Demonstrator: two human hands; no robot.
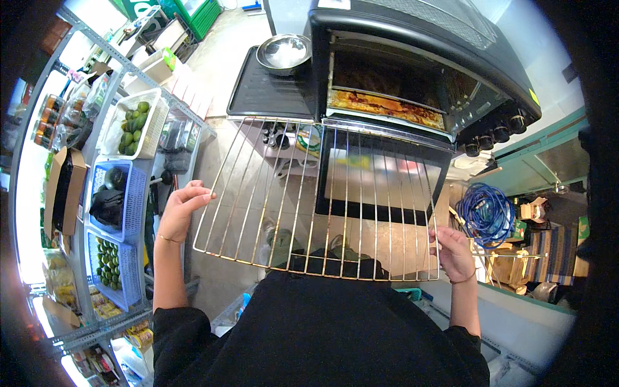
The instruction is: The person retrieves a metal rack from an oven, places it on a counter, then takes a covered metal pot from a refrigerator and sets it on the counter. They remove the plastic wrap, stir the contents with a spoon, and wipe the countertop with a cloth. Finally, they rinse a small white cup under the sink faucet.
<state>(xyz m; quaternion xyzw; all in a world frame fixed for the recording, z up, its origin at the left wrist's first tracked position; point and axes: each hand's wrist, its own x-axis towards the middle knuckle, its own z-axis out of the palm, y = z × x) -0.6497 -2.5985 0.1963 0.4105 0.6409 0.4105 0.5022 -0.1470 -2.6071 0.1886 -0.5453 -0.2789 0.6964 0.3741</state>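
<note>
Between my two hands a wire oven rack (318, 208) is held out flat, its bars stained brown in places. The left side wire is pinched by my left hand (183, 205) between thumb and fingers. My right hand (450, 251) grips the opposite side wire near its close corner. Beyond the rack stands a black countertop oven (416, 29) with its glass door (382, 179) lowered; the rack's far part overlaps the door in view. Inside, a browned, stained metal surface (387, 109) shows low in the chamber.
Left of the oven, a metal bowl (284, 51) sits on a black ribbed tray (271, 94). Metal shelving on my left holds a white basket of green fruit (157, 121) and blue baskets (130, 266). A coiled blue hose (485, 215) lies at the right. Control knobs (500, 133) line the oven's right side.
</note>
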